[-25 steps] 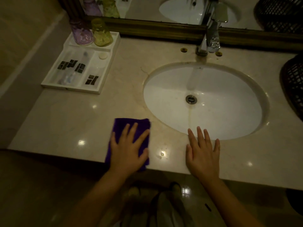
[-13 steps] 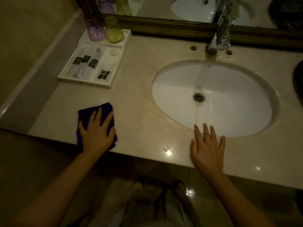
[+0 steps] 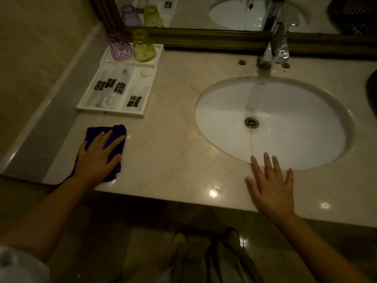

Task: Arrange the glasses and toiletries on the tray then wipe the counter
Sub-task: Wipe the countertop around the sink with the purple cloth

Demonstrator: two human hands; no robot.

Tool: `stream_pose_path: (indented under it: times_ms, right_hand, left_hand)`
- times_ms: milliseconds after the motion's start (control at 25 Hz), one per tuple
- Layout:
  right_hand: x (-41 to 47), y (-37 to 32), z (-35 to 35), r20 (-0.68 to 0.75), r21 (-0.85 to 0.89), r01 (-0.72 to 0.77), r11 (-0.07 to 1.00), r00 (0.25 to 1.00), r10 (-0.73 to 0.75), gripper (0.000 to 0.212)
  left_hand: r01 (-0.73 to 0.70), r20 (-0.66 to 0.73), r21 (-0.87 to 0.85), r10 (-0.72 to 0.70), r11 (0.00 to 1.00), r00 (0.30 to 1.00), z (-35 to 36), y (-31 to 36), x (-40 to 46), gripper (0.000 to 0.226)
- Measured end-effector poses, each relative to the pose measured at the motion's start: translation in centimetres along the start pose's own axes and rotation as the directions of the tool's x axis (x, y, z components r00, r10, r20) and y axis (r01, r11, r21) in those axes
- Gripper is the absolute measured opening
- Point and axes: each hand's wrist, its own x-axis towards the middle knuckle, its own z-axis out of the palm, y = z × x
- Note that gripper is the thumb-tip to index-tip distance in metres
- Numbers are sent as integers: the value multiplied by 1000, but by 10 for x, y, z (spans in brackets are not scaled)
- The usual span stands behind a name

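Observation:
My left hand [image 3: 100, 155] presses flat on a purple cloth [image 3: 95, 133] at the counter's front left, just below the white tray [image 3: 152, 99]. On the tray's back section a purple glass [image 3: 119, 46] and a green glass [image 3: 143, 46] stand upside down. Small dark-labelled toiletry packets [image 3: 108, 84] and a round soap [image 3: 145, 73] lie in the tray's compartments. My right hand [image 3: 272, 186] rests flat with fingers spread on the beige marble counter [image 3: 173, 152], at the sink's front rim.
An oval white sink [image 3: 285, 139] fills the counter's right half, with a chrome tap [image 3: 274, 50] behind it and water running. A framed mirror runs along the back wall. A dark woven basket [image 3: 372, 86] sits at the far right. The counter's left end meets a tiled wall.
My left hand slid the cloth leftward along the counter front, from beside the sink to below the tray, and now a little back to the right. My right hand stayed put.

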Motion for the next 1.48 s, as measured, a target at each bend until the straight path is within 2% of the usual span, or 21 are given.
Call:
stream_pose_path:
  times_ms: [280, 600, 680, 760, 840, 920, 1040, 1120, 1200, 1480]
  right_hand:
    - [0, 0, 2, -6, -21, -2, 1000, 1000, 2, 64]
    - [1, -3, -4, 41, -16, -29, 999, 999, 30, 60]
    - [-2, -15, -7, 67, 35, -111, 993, 992, 108, 61]
    - [-3, -46, -9, 2, 138, -140, 980, 990, 142, 61]
    - [4, -99, -9, -119, 178, -13, 984, 992, 34, 61]
    - [18, -156, -7, -179, 183, 137, 973, 978, -104, 61]
    - [38, -215, 4, -123, 136, 254, 958, 963, -238, 61]
    - [43, -228, 16, -74, 94, 270, 958, 962, -264, 62]
    - [43, -229, 23, -85, 83, 262, 961, 963, -255, 62]
    - [36, -227, 10, -206, 237, 304, 923, 944, -258, 63]
  left_hand:
    - [23, -6, 2, -23, 1000, 1000, -2, -44, 14, 62]
    - [19, -7, -37, -19, 999, 1000, -6, -39, 13, 69]
    - [13, -13, -43, -13, 999, 1000, -8, -38, 13, 71]
    - [8, -9, -48, -8, 999, 1000, -9, -39, 13, 72]
    - [15, -12, -47, -16, 999, 1000, -9, -40, 13, 70]
    - [21, -14, -37, -21, 999, 1000, -8, -40, 12, 67]
    - [30, -15, -33, -31, 999, 999, -8, -40, 13, 64]
    - [27, -12, -12, -28, 1000, 1000, -5, -40, 13, 63]
    - [32, -13, 10, -32, 999, 999, -2, -41, 13, 63]
    - [-25, -35, -10, 25, 1000, 999, 2, -1, 8, 67]
